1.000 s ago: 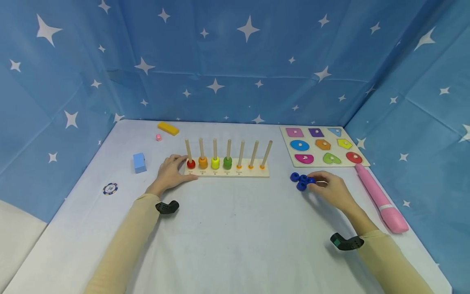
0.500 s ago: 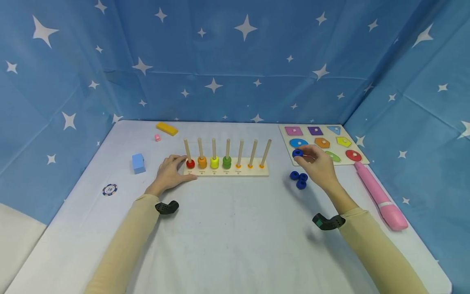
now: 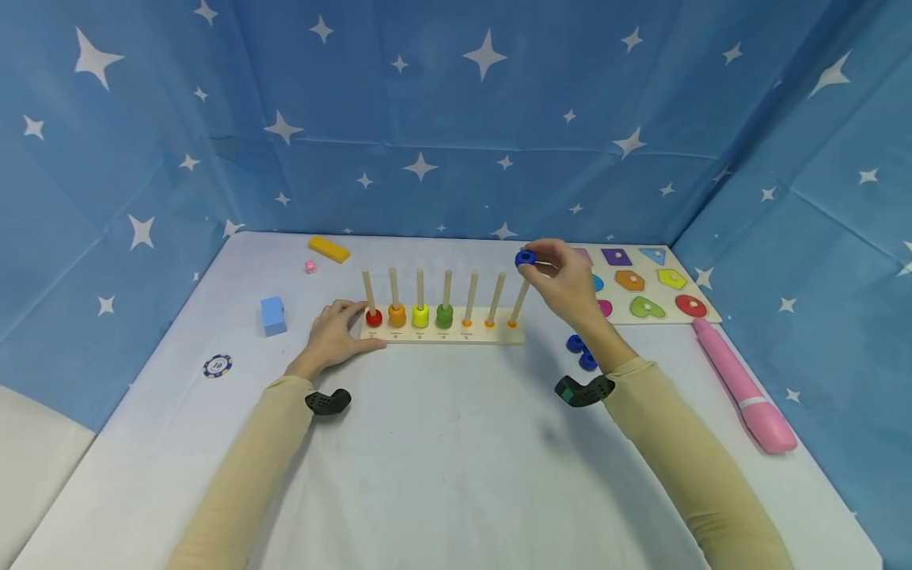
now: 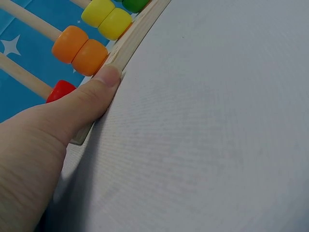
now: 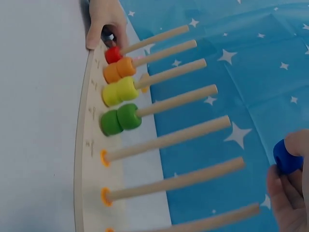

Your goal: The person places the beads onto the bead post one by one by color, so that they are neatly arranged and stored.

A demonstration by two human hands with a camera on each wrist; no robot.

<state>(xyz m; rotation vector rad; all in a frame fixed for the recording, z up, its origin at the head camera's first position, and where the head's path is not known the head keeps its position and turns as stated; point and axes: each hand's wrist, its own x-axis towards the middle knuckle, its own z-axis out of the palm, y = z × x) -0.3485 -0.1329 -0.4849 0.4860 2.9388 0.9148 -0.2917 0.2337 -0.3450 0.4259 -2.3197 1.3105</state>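
Note:
A pale wooden peg board [image 3: 488, 336] with a row of several upright pegs stands mid-table. My left hand [image 3: 333, 332] grips its left end, the thumb [image 4: 107, 79] against the front edge. One red bead [image 5: 114, 55] sits on the leftmost peg, followed by pairs of orange [image 5: 119, 70], yellow [image 5: 119, 91] and green beads [image 5: 120, 119]; the remaining pegs carry orange rings at their feet. Held up near the top of the rightmost peg, a blue bead [image 3: 525, 259] is pinched by my right hand [image 3: 566, 285]. Loose blue beads [image 3: 575, 343] lie below the right wrist, partly hidden.
Behind the right hand lies a shape puzzle board [image 3: 627, 309], with a pink padded stick [image 3: 744, 388] beside it. On the left are a blue block [image 3: 273, 316], a poker chip [image 3: 217, 366], a yellow block [image 3: 329, 249] and a small pink piece [image 3: 309, 267]. A starry curtain [image 3: 427, 119] encloses the table.
My right hand has lifted one blue bead from the loose group and carried it left to the rightmost peg. The left hand has stayed on the board's end.

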